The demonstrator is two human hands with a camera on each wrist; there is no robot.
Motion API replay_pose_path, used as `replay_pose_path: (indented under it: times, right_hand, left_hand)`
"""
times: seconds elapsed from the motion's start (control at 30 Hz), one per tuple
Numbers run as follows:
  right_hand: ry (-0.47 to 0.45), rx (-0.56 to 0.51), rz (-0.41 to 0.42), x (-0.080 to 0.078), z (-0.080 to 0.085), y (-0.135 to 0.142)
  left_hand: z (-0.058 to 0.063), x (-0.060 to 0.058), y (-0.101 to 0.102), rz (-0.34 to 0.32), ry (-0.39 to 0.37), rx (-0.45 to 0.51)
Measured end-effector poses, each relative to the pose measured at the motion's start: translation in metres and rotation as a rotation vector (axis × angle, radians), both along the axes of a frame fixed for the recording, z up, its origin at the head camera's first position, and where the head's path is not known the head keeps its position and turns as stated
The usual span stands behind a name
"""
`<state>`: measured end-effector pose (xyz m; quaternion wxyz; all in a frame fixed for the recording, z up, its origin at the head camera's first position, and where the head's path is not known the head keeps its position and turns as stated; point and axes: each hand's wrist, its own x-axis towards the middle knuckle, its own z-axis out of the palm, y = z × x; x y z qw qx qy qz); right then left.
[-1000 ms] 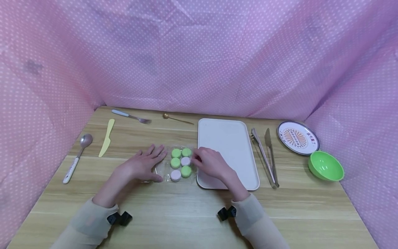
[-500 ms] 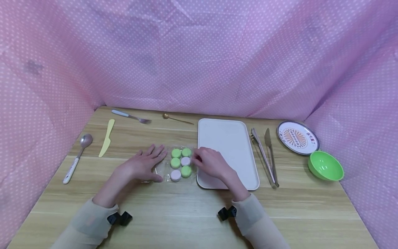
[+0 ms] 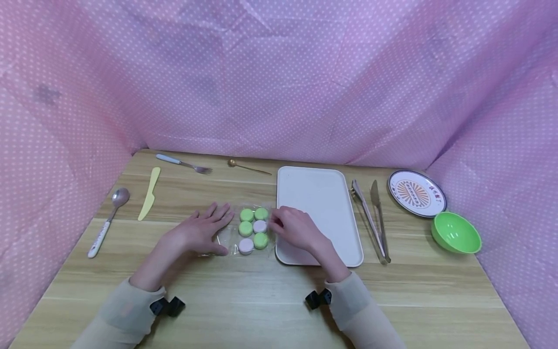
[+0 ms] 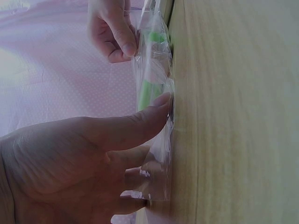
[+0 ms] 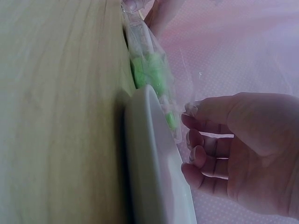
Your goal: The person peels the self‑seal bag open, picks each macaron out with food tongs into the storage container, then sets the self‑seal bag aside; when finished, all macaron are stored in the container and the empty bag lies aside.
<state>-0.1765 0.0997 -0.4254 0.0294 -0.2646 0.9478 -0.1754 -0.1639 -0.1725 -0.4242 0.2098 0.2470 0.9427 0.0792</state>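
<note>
A clear plastic bag (image 3: 231, 236) holding several round pieces, some green (image 3: 246, 229) and others pale lilac (image 3: 246, 246), lies between the two hands. My left hand (image 3: 198, 233) rests with straight, spread fingers on the bag's left end; in the left wrist view its thumb (image 4: 140, 122) presses the film near the tabletop. On the other side, my right hand (image 3: 297, 229) pinches the bag's right edge between thumb and index finger, its other fingers curled. The right wrist view shows a bit of film at those fingertips (image 5: 191, 108). That hand is over the left side of a white tray (image 3: 320, 194).
Right of the tray lie tongs (image 3: 369, 220) and a table knife (image 3: 380, 218), then a patterned plate (image 3: 417, 193) and a green bowl (image 3: 457, 232). A spoon (image 3: 106, 223), yellow knife (image 3: 149, 194), fork (image 3: 183, 163) and small gold spoon (image 3: 248, 167) lie left and behind. Pink dotted cloth (image 3: 279, 87) encloses the table.
</note>
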Motion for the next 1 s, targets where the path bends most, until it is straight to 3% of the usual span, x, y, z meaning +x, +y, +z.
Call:
replay_pose_path:
  times: [1.0]
  right_hand:
    - [-0.036, 0.034, -0.051, -0.0030, 0.0011, 0.0063]
  left_hand:
    - [0.0017, 0.0008, -0.0006, 0.002, -0.006, 0.008]
